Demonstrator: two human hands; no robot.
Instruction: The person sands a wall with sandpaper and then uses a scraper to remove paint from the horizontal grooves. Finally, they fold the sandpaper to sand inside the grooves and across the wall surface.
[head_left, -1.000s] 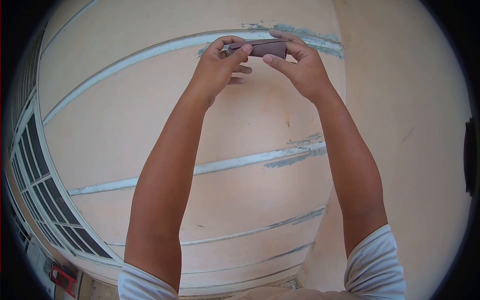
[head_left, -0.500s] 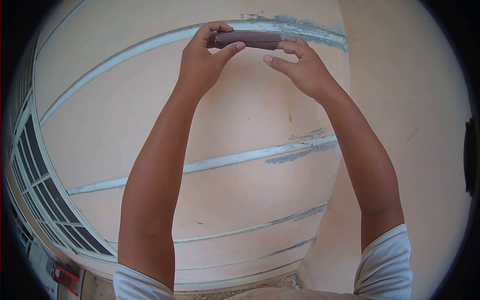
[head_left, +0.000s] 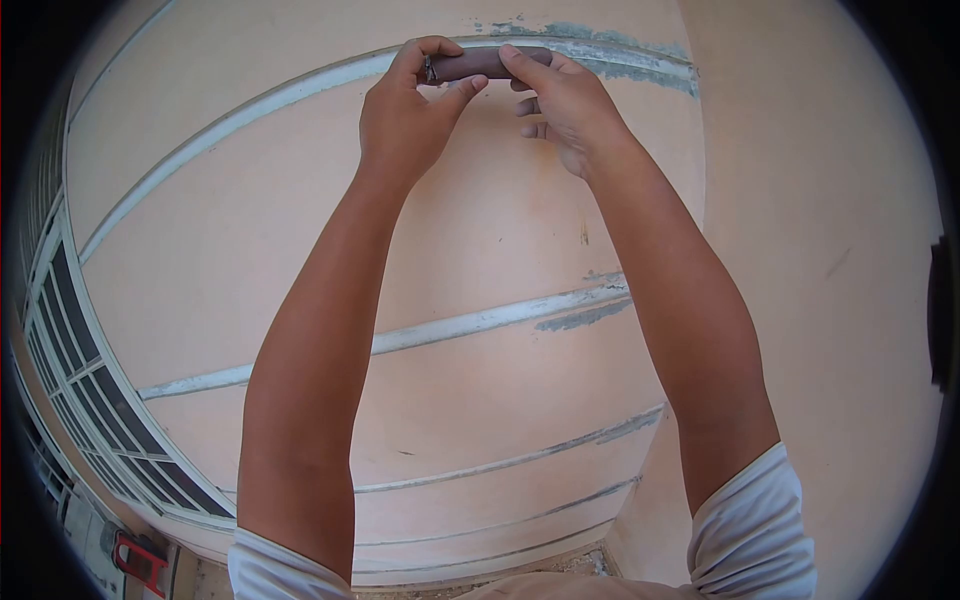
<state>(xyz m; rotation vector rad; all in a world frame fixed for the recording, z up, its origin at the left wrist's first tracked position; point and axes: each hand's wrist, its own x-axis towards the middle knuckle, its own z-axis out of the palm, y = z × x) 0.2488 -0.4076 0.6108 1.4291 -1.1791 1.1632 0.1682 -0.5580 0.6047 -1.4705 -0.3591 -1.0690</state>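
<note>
High in front of the wall, both hands are on a rolled dark brown sheet that looks like sandpaper [head_left: 470, 66]. My left hand [head_left: 405, 115] grips the left part of this roll, fingers over the top and thumb below. The roll's left end shows layered edges. On the right part, my right hand [head_left: 572, 105] has its thumb pressed on the front, with its index finger behind. Its other fingers hang spread beneath the roll. The roll lies nearly level.
A peach-painted wall [head_left: 480, 220] with pale horizontal bands [head_left: 470, 325] and grey scraped patches stands in front. Another wall [head_left: 820, 300] meets it at a corner on the right. A barred window [head_left: 100, 400] is at left. A red object [head_left: 140, 562] sits low at the left.
My right hand has moved left and turned, its thumb shifting from below onto the roll's front. The sheet, which had a loose edge along its underside, now looks more tightly rolled.
</note>
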